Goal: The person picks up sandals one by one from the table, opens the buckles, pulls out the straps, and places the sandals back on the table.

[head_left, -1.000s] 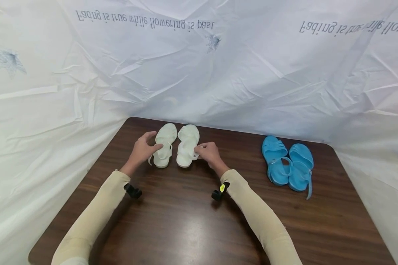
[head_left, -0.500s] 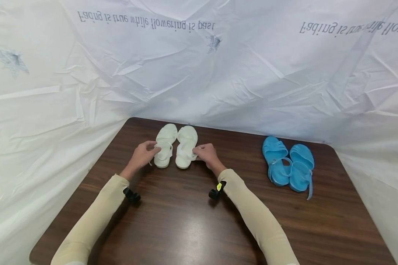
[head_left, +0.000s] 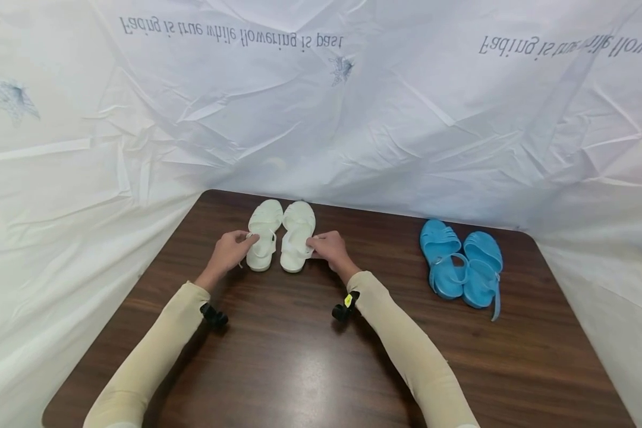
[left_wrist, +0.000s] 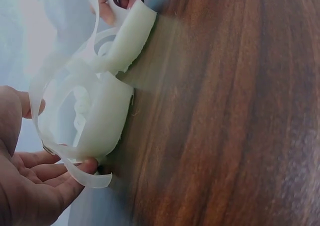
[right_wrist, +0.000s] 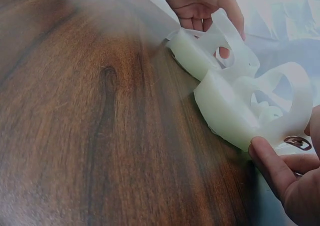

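Two white sandals stand side by side near the table's back left, toes toward the rear, nearly touching. At the outer side of the left white sandal (head_left: pixel 266 220) is my left hand (head_left: pixel 226 254), its thumb over the ankle strap and its fingers along the sole's edge in the left wrist view. My right hand (head_left: pixel 331 248) holds the right white sandal (head_left: pixel 298 219) by its outer side, near the strap buckle (right_wrist: pixel 298 143). The left sandal's loose strap end (left_wrist: pixel 92 179) hangs past my left fingertips. Part of my right thumb is out of the right wrist view.
A pair of blue sandals (head_left: pixel 443 276) lies to the right on the dark wooden table (head_left: pixel 278 356), one strap end sticking out. White sheeting (head_left: pixel 321 137) with printed lettering hangs behind the back edge and down the left side. Small black cameras sit on both wrists.
My left hand has come down and drawn its fingers in onto the left white sandal. The right white sandal has shifted slightly left with my right hand, narrowing the gap. The blue pair stays put.
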`<state>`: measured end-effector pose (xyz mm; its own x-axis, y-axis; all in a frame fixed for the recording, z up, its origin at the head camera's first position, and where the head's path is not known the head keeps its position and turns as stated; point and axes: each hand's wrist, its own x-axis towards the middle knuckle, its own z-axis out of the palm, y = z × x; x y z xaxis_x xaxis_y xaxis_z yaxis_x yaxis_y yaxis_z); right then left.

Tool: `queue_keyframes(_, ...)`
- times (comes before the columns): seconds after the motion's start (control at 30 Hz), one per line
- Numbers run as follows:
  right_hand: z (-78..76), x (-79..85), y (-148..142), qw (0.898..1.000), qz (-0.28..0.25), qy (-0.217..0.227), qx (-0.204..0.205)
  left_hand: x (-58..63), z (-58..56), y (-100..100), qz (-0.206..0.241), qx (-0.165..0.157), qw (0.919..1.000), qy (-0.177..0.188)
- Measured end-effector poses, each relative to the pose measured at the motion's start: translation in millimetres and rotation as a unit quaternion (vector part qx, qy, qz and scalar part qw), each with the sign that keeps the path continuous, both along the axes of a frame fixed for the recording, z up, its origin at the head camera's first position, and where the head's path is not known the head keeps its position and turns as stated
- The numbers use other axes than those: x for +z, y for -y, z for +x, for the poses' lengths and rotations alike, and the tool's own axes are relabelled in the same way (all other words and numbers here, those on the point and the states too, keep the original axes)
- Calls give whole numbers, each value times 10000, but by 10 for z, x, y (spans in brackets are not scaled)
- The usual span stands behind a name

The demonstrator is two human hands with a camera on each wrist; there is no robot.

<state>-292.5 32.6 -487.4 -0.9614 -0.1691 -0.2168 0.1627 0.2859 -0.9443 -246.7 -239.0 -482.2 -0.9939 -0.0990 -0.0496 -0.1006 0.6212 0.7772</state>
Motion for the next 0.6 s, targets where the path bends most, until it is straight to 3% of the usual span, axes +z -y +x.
queue_keyframes(0.37,2,-15,32,9996,-269,131,24,-31,-13,19,506,136,9986,72)
queue_keyframes(0.6,25,10,11,9988,-448,204,70,14,-9,30,584,248,9980,37)
